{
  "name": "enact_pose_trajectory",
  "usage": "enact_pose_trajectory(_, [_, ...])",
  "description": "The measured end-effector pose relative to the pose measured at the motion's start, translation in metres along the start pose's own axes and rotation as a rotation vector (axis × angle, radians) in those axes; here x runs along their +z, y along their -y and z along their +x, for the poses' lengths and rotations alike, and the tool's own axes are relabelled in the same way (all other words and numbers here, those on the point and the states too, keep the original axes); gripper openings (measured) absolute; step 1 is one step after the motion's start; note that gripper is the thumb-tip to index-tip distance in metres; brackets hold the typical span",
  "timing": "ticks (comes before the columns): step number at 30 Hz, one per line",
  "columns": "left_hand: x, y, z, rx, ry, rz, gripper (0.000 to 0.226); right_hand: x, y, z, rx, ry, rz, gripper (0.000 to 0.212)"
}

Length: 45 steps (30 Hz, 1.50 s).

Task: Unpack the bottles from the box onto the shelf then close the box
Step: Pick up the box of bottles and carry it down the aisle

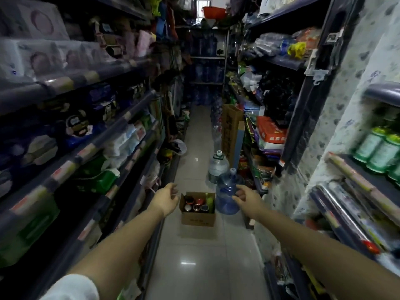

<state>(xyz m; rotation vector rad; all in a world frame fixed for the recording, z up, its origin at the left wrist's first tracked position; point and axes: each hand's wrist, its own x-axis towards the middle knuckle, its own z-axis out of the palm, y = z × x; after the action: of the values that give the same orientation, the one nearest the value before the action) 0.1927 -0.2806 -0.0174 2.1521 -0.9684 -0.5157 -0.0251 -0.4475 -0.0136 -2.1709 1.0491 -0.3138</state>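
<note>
An open cardboard box (198, 219) stands on the tiled aisle floor ahead of me. Several bottles and cans (198, 205) stand upright inside it, among them a green bottle at the back right. My left hand (167, 199) reaches forward just left of the box, fingers loosely curled and holding nothing. My right hand (245, 197) is stretched out to the right of the box, in front of a blue water jug (227, 192), fingers apart and empty. Neither hand touches the box. A shelf (368, 176) at my near right carries green bottles (381, 148).
Stocked shelves line both sides of the narrow aisle. A second, clear water jug (217, 167) stands behind the blue one. A tall cardboard carton (230, 131) leans on the right further back. Tiled floor (201, 263) stretches between me and the box.
</note>
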Motion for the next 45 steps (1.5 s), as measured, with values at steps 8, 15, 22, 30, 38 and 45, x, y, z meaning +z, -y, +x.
enact_pose_trajectory(8, [0.018,0.013,0.159,-0.031,0.053,0.001,0.047,0.014,-0.014,0.159,0.015,0.056,0.001,0.044])
enact_pose_trajectory(15, [0.022,0.054,0.33,-0.057,0.114,-0.041,0.046,0.043,-0.018,0.315,0.08,0.055,0.006,0.046])
enact_pose_trajectory(22, [0.037,0.081,0.462,-0.124,0.137,-0.076,0.044,0.064,-0.031,0.427,0.168,0.028,0.018,0.033])
enact_pose_trajectory(30, [0.103,0.119,0.543,-0.227,0.138,-0.161,0.046,0.104,-0.09,0.53,0.266,0.034,0.13,0.039])
enact_pose_trajectory(38, [0.183,0.195,0.599,-0.472,0.1,-0.212,0.048,0.172,-0.183,0.609,0.457,0.066,0.227,0.032])
enact_pose_trajectory(45, [0.269,0.31,0.651,-0.505,0.2,-0.161,0.052,0.278,-0.287,0.651,0.56,0.088,0.207,0.04])
